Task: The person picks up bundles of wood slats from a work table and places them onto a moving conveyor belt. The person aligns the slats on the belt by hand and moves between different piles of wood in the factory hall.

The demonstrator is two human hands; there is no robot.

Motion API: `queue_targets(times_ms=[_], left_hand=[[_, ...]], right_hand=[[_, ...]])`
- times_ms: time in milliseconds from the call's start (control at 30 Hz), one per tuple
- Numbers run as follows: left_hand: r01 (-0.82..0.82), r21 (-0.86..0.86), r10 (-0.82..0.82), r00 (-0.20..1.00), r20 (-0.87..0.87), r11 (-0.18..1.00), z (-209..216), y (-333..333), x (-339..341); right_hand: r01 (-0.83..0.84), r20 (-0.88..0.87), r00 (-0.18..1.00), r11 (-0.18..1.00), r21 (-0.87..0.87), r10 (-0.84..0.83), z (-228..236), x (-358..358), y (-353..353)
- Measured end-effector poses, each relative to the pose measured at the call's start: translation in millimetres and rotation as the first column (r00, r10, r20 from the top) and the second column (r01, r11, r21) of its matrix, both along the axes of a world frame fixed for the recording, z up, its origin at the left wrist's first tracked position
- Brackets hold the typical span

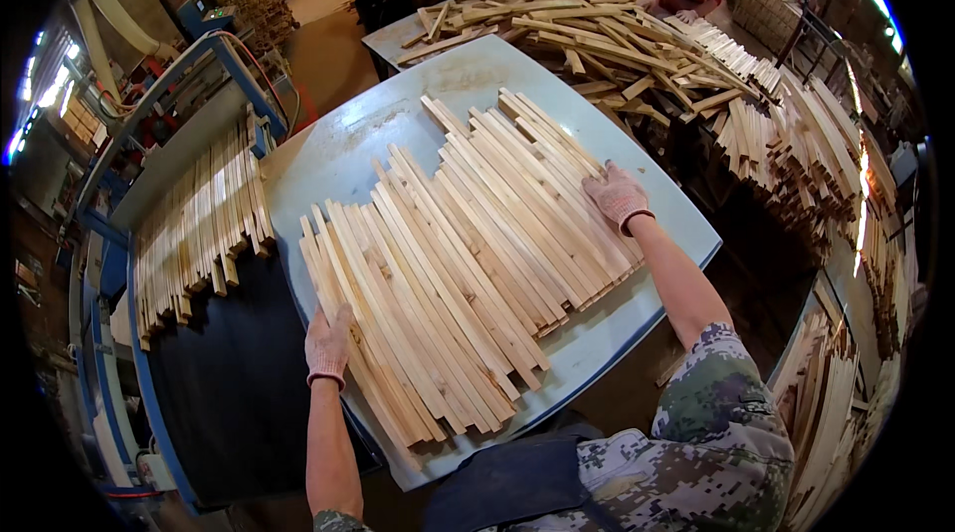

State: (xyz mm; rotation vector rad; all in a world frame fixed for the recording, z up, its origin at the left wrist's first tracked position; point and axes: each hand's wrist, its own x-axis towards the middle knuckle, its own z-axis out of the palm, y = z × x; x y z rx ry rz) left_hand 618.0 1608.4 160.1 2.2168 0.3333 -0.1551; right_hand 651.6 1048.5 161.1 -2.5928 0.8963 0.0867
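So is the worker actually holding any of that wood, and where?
Neither hand grips: left hand and right hand lie flat on opposite edges of the wooden slats.

Pale wood slats [468, 264] lie flat, side-by-side, diagonal on table.

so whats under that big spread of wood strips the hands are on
A pale blue table shows around the wood strips on every side. The left hand and right hand rest on the layer's edges. The tabletop directly beneath the strips is covered, so anything lying there cannot be seen.

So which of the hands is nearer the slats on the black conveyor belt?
Left. The left hand rests on the table stack's near-left edge, beside the conveyor slats; the right hand lies across the stack, farther away.
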Motion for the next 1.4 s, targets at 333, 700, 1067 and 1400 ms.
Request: queue_targets(times_ms=[333, 700, 1067, 1400], left_hand=[[-0.074, 0.039, 0.054, 0.923, 0.38, 0.996, -71.3, 15.8, -48.3], [-0.048, -0.062, 0.068, 0.919, 0.389, 0.997, -82.6, 29.1, -53.4], [-0.054, -0.051, 0.071, 0.9, 0.43, 0.997, -74.9, 17.1, -57.7], [-0.004, -0.003, 0.005, 0.9, 0.437, 1.0, -71.8, -22.0, -30.0]], right_hand=[[-0.083, -0.03, 0.995, 0.957, 0.277, 0.095, -30.6, 20.1, -70.3], [-0.201, 0.031, 0.979, 0.978, 0.06, 0.2, 13.4, 2.3, -23.6], [-0.365, -0.155, 0.925, 0.924, -0.116, 0.346, 22.7, 6.1, -33.7], [-0.267, 0.207, 0.911, 0.893, -0.363, 0.357, -111.9, 19.1, -203.2]])
